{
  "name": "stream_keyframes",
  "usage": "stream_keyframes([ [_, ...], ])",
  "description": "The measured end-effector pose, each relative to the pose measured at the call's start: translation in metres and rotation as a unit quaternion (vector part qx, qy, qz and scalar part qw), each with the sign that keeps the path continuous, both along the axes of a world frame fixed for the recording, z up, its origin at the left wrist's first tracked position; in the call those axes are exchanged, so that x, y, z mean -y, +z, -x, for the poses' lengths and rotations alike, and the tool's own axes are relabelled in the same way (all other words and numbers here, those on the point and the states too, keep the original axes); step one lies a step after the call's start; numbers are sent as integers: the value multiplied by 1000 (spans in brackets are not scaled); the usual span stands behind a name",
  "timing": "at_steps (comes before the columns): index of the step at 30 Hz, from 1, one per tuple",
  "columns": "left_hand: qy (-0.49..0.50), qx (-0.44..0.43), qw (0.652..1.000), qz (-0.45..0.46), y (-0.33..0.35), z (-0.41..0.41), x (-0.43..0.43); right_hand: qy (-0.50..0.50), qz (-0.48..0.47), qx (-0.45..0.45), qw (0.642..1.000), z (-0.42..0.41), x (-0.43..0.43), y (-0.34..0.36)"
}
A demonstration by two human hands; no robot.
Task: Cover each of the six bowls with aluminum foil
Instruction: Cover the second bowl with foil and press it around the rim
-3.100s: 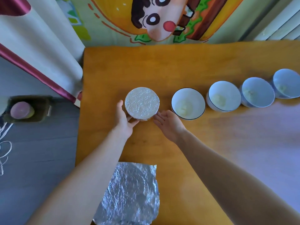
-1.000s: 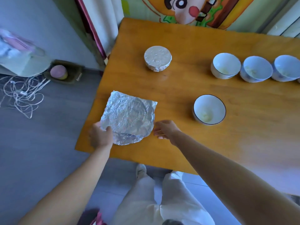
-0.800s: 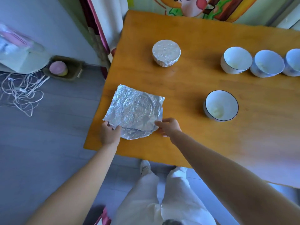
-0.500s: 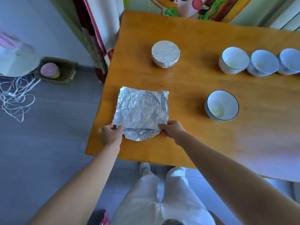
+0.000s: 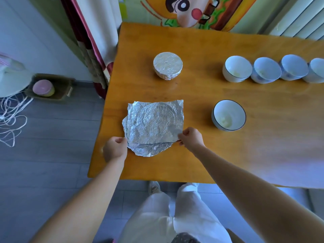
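As left hand (image 5: 114, 149) and right hand (image 5: 191, 139) pinch the foil sheet (image 5: 154, 123) by its near corners, an uncovered bowl (image 5: 228, 115) sits at its three o'clock.

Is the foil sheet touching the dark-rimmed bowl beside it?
Apart. The head view shows a strip of bare table between the foil sheet and the dark-rimmed bowl.

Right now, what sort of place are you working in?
Likely a home room, perhaps a child's: a wooden table against a cartoon mural, a curtain beside it, loose cord on the floor.
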State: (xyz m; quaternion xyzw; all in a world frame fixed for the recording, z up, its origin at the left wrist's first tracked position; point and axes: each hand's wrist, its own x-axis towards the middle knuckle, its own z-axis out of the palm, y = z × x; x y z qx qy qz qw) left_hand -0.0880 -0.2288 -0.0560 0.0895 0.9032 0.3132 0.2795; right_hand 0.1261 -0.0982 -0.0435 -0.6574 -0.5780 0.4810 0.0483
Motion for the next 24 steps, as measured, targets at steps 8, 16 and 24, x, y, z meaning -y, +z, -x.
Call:
stream_keyframes([
  [8, -24, 19, 996, -87, 19, -20, -20, -10, -191, -209, 959, -14, 0, 36],
  [16, -46, 197, 964, -170, 55, -75, -82, -262, -73, -348, 897, -79, -36, 57],
  [24, -102, 181, 957, -203, 62, -166, -143, -294, -28, -298, 908, -171, -75, 58],
])
